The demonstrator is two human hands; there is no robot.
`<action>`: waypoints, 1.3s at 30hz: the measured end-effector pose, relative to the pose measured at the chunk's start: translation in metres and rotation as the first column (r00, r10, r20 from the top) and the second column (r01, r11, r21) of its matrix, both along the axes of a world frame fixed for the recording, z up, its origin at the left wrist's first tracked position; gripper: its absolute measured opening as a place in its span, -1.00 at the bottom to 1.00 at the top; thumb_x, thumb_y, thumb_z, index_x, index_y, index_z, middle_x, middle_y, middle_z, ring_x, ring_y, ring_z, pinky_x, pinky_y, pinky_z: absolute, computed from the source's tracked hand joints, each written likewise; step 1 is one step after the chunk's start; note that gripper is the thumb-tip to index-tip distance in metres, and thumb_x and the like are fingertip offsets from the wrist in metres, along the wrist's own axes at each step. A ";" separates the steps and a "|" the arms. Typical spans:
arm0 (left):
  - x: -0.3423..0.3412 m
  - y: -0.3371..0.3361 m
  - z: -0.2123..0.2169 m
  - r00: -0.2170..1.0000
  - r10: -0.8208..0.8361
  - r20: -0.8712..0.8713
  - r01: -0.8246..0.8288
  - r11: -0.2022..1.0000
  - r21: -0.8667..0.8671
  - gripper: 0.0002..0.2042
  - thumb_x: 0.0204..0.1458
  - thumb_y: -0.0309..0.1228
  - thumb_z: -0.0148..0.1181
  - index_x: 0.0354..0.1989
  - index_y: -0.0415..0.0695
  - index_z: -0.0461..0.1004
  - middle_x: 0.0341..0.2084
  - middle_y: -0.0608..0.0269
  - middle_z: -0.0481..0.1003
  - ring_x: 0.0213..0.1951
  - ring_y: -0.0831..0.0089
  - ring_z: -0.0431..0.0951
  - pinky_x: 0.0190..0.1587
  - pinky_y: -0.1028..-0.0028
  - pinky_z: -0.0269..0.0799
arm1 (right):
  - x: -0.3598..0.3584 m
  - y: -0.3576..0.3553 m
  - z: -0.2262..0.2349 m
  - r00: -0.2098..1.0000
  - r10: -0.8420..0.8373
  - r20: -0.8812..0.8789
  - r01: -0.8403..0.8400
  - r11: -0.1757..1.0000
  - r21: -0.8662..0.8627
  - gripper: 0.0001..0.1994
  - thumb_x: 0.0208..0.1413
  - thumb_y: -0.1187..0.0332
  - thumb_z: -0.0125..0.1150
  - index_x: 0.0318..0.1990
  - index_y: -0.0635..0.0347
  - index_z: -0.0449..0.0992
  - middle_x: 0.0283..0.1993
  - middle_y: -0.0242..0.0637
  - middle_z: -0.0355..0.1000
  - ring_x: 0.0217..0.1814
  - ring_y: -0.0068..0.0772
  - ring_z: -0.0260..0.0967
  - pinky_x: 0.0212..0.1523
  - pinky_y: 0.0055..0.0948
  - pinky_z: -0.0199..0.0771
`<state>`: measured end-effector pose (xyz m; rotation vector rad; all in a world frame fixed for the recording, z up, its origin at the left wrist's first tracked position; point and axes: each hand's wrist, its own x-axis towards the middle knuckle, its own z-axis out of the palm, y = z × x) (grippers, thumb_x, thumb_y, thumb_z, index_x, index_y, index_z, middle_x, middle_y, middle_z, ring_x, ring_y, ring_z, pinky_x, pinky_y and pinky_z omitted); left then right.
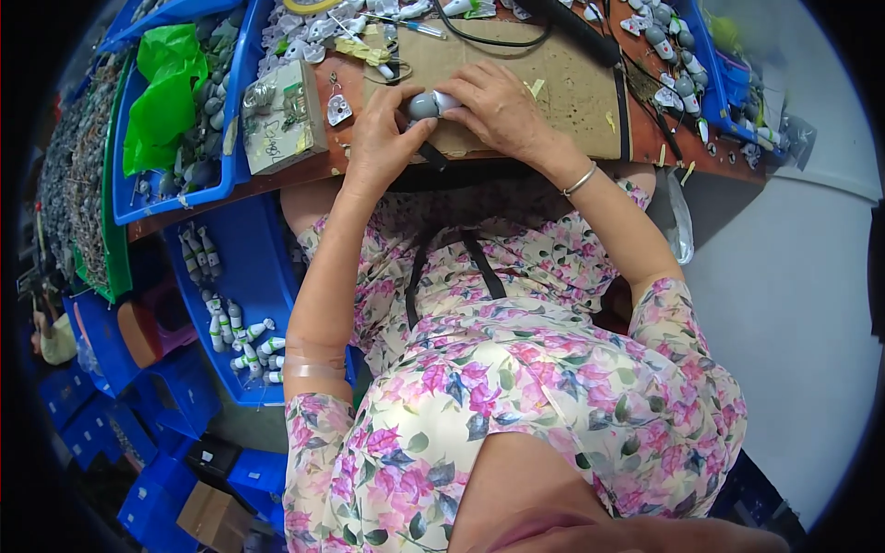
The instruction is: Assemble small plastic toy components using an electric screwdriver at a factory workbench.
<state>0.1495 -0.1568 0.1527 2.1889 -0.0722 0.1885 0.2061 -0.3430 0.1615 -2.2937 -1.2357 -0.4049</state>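
Note:
Between my two hands, just above the near edge of a cardboard sheet (572,111), is a small bulb-shaped piece (424,106) with a rounded grey head and a white body. The fingers and thumb of my left hand (380,129) are closed round the grey head. My right hand (493,103) grips the white end, its fingers covering most of it. A dark strap or strip (431,157) hangs at the table edge below my left thumb. Left of my left hand lies a small white part with a metal hook (338,109).
A blue bin (235,120) with grey parts and green plastic stands at left, beside a small white box (277,129). Lower left, a blue tray (244,267) holds several finished-looking white-and-grey pieces. A black-handled tool (581,32) with a cable lies at the back, and more pieces (678,69) lie right.

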 end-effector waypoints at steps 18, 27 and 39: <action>-0.001 0.000 -0.007 0.984 -0.066 0.166 0.060 0.997 0.042 -0.67 -0.17 -0.42 0.28 -0.18 -0.19 0.43 -0.34 0.10 0.38 -0.25 0.13 0.41 -0.18 0.34 0.35 | 0.016 -0.004 0.007 0.989 -0.013 -0.145 -0.019 0.976 -0.215 -0.76 -0.07 0.26 0.23 -0.29 0.16 0.42 -0.32 -0.22 0.35 -0.22 -0.10 0.35 -0.27 -0.24 0.40; 0.007 0.003 0.008 0.964 -0.239 -0.113 0.240 0.971 -0.009 -0.60 0.07 -0.19 0.10 -0.03 -0.25 0.38 -0.25 0.00 0.48 -0.47 0.24 0.46 -0.35 0.35 0.38 | 0.002 -0.016 0.004 0.989 0.040 0.144 -0.032 0.998 -0.055 -0.60 -0.09 0.10 0.27 -0.18 0.14 0.37 -0.15 -0.24 0.32 -0.04 -0.13 0.29 -0.03 -0.23 0.31; 0.017 -0.024 0.000 0.895 -0.315 0.317 0.146 0.876 0.459 -0.64 -0.17 -0.40 0.28 -0.13 -0.12 0.42 -0.27 0.15 0.39 -0.17 0.12 0.33 -0.08 0.24 0.23 | 0.125 -0.094 -0.017 0.846 -0.457 0.274 0.470 0.883 0.023 -0.54 -0.03 0.08 0.24 -0.02 0.10 0.35 -0.17 -0.17 0.39 -0.07 -0.10 0.36 -0.09 -0.20 0.37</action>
